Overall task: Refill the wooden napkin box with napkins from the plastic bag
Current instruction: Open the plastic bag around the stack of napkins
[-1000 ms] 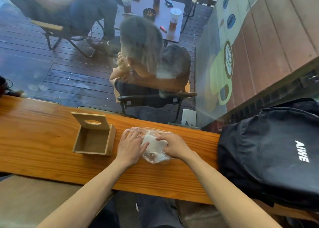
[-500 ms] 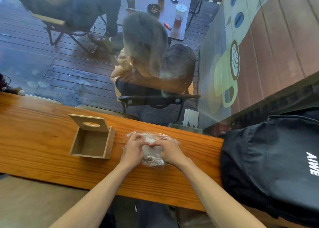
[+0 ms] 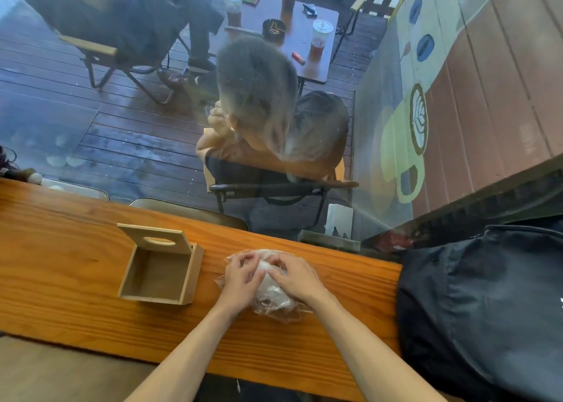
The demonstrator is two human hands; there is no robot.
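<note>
An empty wooden napkin box (image 3: 158, 275) stands on the wooden counter (image 3: 61, 264), its lid with an oval slot tilted up at the far side. Just right of it lies a clear plastic bag (image 3: 275, 302) holding white napkins (image 3: 265, 272). My left hand (image 3: 240, 281) and my right hand (image 3: 294, 277) both lie on top of the bag, fingers curled and pinching the plastic near its far end. The hands hide most of the napkins.
A black backpack (image 3: 487, 310) fills the counter's right end, close to my right forearm. A glass window runs along the counter's far edge; beyond it people sit at a table with drinks (image 3: 318, 37). A white device (image 3: 339, 220) stands at the window base.
Both hands have slid up the bag toward its far end and drawn closer together, fingertips now nearly meeting. The bag looks more bunched. The box has not moved.
</note>
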